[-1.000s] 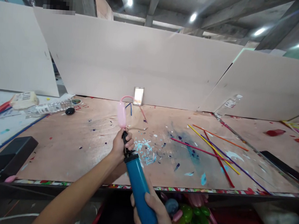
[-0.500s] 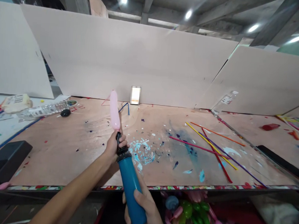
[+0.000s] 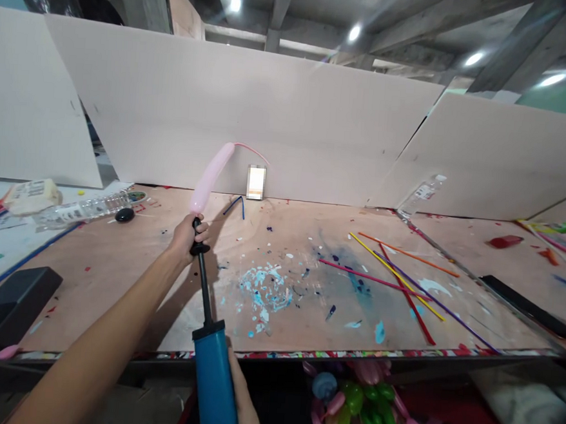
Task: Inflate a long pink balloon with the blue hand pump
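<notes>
My left hand (image 3: pixel 187 236) is closed round the black nozzle end of a blue balloon pump (image 3: pixel 215 382), where a pink balloon (image 3: pixel 212 175) is fitted. The balloon is partly inflated, and its thin flat tail bends off to the right in front of the white board. A black rod shows between the nozzle end and the blue barrel, so the pump is drawn out. Low in the view, my right hand (image 3: pixel 243 400) grips the barrel, partly cut off by the bottom edge.
Several uninflated balloons (image 3: pixel 395 271) lie crossed on the right of the paint-stained table (image 3: pixel 127 291). A phone (image 3: pixel 256 183) leans on the white board (image 3: pixel 318 124). Plastic bottles (image 3: pixel 89 208) and a black box (image 3: pixel 9 309) lie left. Twisted balloons (image 3: pixel 357 404) fill the space below the table edge.
The pump has been pulled apart, showing its rod: my left hand moved up and left, my right hand down and left. The pink balloon is longer and now leans right.
</notes>
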{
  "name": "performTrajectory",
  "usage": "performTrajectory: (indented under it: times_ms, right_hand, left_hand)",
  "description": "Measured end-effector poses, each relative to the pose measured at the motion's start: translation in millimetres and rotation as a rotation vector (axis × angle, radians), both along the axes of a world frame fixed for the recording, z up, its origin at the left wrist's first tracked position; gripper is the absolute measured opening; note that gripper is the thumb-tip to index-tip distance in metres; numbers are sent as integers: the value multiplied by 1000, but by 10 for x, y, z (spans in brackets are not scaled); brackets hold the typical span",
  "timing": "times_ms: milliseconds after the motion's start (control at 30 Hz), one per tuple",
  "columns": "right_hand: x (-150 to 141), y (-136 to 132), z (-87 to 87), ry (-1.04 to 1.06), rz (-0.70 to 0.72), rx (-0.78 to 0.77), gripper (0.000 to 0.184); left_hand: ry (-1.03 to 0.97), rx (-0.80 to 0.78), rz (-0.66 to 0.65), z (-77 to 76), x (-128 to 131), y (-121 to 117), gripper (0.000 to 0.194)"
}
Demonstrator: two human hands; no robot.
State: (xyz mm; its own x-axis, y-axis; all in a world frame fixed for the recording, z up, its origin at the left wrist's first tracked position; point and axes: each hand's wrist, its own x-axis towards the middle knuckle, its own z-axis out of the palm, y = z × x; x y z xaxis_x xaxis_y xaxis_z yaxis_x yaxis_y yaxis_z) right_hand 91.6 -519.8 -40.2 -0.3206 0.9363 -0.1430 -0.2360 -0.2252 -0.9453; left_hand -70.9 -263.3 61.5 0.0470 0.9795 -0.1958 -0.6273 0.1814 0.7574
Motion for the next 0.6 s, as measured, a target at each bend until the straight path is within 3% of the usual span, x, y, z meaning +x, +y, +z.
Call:
performTrajectory:
  times_ms: [100, 233, 367, 467, 600]
  right_hand:
    - [58, -30, 36, -29, -53, -15, 108]
    - [171, 96, 205, 17, -76, -34, 107]
    - [254, 247, 330, 176, -24, -54, 108]
    - [235, 247, 288, 232, 16, -114, 105]
    - [156, 126, 141, -78, -40, -51, 98]
  left_hand:
    - [-50, 46, -2, 84, 10, -104, 10]
    - [-90, 118, -79, 192, 365, -502, 15]
    - [-130, 137, -162, 120, 677, -768, 23]
    - [-72, 84, -113, -46, 705, -752, 22]
    - [80, 7, -49, -126, 528, -488, 19]
